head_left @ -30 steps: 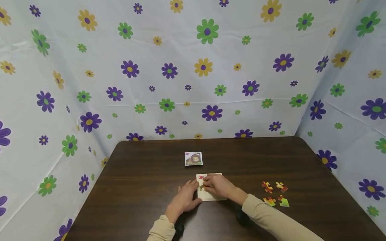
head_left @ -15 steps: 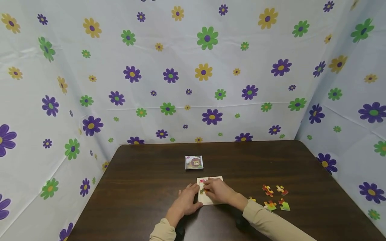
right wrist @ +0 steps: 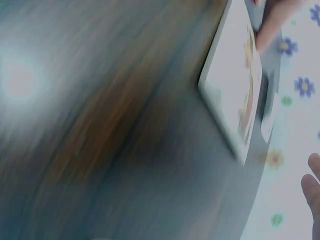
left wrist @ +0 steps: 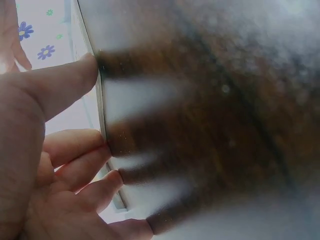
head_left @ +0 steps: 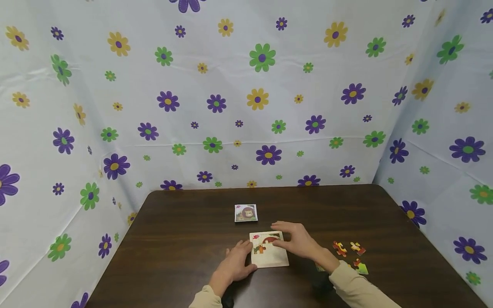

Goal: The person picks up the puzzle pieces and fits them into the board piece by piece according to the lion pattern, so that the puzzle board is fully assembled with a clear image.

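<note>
A pale square puzzle board (head_left: 274,260) lies on the table, with picture pieces fitted along its top and left: a pink flower, a brown-red mane, an orange-green piece. My left hand (head_left: 236,260) rests on the table with fingertips and thumb against the board's left edge. In the left wrist view, the fingers (left wrist: 82,165) touch that edge. Over the board's upper right corner, my right hand (head_left: 300,241) has thumb and fingers spread, holding nothing. The right wrist view is blurred; fingertips (right wrist: 311,187) show at its right, apart from the board (right wrist: 225,85).
Behind the board lies a lion picture card (head_left: 245,214). Several loose jigsaw pieces (head_left: 340,248) lie to the right on the dark wooden table (head_left: 185,231), some partly hidden by my right forearm. A flowered curtain (head_left: 231,85) surrounds the far side.
My right hand has lifted off the board's pieces and moved right, uncovering the fitted mane and orange-green pieces. My left hand stays at the board's edge. The head view has tilted up slightly.
</note>
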A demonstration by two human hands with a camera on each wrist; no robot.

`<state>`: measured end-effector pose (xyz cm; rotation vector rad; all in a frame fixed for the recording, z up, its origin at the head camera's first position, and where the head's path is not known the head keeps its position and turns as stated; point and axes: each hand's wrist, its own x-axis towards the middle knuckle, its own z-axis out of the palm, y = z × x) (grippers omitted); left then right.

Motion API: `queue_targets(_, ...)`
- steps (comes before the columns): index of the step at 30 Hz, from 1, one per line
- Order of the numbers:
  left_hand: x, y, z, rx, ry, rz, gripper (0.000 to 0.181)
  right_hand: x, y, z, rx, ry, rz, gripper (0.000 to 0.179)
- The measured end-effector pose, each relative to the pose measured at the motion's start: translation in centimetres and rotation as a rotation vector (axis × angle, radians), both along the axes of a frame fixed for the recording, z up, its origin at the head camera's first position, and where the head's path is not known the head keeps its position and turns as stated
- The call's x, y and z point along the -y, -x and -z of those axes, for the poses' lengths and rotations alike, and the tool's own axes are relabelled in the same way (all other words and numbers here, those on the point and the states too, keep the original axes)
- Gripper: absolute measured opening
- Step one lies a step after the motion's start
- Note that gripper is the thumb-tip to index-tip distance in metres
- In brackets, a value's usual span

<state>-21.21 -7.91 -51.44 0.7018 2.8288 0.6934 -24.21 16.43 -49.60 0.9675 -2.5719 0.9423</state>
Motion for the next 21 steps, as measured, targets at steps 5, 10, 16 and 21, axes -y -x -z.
queue_targets(5, 0.1, -0.1, 0.0, 0.000, -0.013, 0.006, 0.061, -3.7, -0.2, 0.6, -0.012, -0.045, 0.121, 0.046)
queue_targets(10, 0.1, -0.2, -0.1, -0.010, -0.012, 0.001, 0.061, -6.9, -0.7, 1.4, -0.003, -0.073, 0.172, 0.048)
queue_targets(16, 0.0, -0.2, -0.2, -0.009, -0.011, 0.001, 0.061, -9.4, -1.2, 2.5, 0.013, -0.110, 0.195, 0.049)
queue_targets(21, 0.0, -0.2, -0.1, -0.008, -0.010, -0.004, 0.061, -11.1, -1.4, 3.0, 0.029, -0.121, 0.255, 0.050)
